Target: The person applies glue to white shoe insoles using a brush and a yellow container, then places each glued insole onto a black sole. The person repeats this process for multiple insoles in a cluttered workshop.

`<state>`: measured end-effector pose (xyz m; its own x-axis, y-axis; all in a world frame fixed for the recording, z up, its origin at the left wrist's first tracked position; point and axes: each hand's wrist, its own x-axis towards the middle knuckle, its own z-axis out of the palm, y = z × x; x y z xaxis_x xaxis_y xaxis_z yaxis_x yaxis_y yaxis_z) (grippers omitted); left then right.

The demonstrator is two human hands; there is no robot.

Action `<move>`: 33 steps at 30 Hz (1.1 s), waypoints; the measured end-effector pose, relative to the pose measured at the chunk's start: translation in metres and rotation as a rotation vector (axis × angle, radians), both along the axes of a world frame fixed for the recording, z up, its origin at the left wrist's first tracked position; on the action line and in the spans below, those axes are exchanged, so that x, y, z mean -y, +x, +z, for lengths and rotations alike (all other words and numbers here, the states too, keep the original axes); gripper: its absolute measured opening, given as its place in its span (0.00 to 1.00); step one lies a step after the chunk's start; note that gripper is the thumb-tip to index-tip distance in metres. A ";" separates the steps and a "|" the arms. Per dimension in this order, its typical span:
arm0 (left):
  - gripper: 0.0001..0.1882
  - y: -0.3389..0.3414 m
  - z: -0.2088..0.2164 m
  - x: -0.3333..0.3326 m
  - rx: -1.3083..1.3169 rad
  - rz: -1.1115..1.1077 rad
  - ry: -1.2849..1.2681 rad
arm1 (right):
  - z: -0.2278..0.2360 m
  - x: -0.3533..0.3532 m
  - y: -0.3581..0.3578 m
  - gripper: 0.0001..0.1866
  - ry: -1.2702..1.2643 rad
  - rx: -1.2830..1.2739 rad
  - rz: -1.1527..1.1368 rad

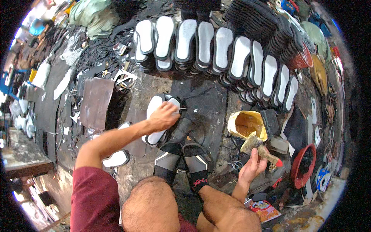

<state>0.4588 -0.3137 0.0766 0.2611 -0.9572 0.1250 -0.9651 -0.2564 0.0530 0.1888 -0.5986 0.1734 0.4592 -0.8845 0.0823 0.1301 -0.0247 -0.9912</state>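
Note:
My left hand (165,116) reaches down over a small group of white-topped shoe soles with black edges (155,106) on the floor. Motion smears its fingers, so their grip is unclear. In my right hand (251,169) is a glue-crusted brush (250,143) with a red-tipped handle, its broad end beside the rim of a yellow glue pot (232,124). Amber glue coats the inside of the pot. Another white-topped sole (116,159) lies left of my feet.
A curved row of stacked white-topped soles (205,42) stands ahead, with tall black stacks (253,17) behind. To the left lie a brown sheet (96,102) and scraps. A red ring-shaped rim (303,166) sits at the right, and my sandalled feet (168,160) are close by.

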 end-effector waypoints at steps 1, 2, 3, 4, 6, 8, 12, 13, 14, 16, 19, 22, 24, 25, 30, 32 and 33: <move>0.19 -0.020 0.005 -0.001 -0.248 0.292 -0.190 | -0.002 0.011 -0.001 0.20 -0.035 -0.014 -0.016; 0.23 -0.034 0.007 -0.004 -0.237 0.504 -0.262 | -0.005 0.024 -0.001 0.19 -0.066 -0.023 -0.026; 0.26 -0.044 0.008 -0.008 -0.221 0.719 -0.334 | -0.006 0.035 0.000 0.18 -0.057 0.002 -0.043; 0.29 -0.049 0.001 -0.013 -0.259 0.763 -0.329 | -0.004 0.050 0.001 0.17 -0.071 -0.047 -0.056; 0.35 -0.058 -0.022 -0.025 -0.349 0.852 -0.318 | 0.004 0.066 0.009 0.14 -0.202 -0.120 -0.017; 0.42 -0.056 -0.028 -0.026 -0.437 0.910 -0.300 | 0.007 0.089 0.020 0.13 -0.421 -0.284 0.048; 0.32 -0.043 0.003 -0.019 -0.947 1.030 -0.213 | 0.008 0.085 0.051 0.15 -0.477 -0.646 0.153; 0.28 -0.041 0.013 -0.018 -1.091 1.057 -0.295 | 0.022 0.071 0.064 0.15 -0.452 -0.697 0.135; 0.27 -0.043 0.025 -0.005 -1.155 1.081 -0.467 | 0.014 0.068 0.064 0.15 -0.534 -0.547 0.174; 0.26 -0.046 0.049 0.007 -1.473 0.905 -0.613 | 0.007 0.051 0.079 0.15 -0.344 -0.280 0.197; 0.29 -0.066 0.087 0.036 -1.573 0.739 -0.719 | 0.021 0.018 0.093 0.16 0.020 -0.072 0.335; 0.30 -0.074 0.094 0.037 -1.733 0.648 -0.707 | 0.048 -0.022 0.127 0.16 0.137 0.078 0.343; 0.32 -0.080 0.093 0.035 -1.692 0.640 -0.756 | 0.053 -0.036 0.135 0.15 0.003 0.116 0.370; 0.33 -0.085 0.096 0.045 -1.652 0.629 -0.798 | 0.054 -0.042 0.134 0.14 -0.009 0.139 0.400; 0.36 -0.092 0.116 0.065 -1.561 0.520 -0.838 | 0.048 -0.055 0.137 0.16 -0.704 -0.021 0.426; 0.35 -0.093 0.116 0.069 -1.397 0.514 -0.852 | 0.047 -0.065 0.135 0.17 -0.710 -0.053 0.388; 0.35 -0.095 0.115 0.070 -1.325 0.506 -0.884 | 0.050 -0.070 0.135 0.17 -0.669 -0.103 0.397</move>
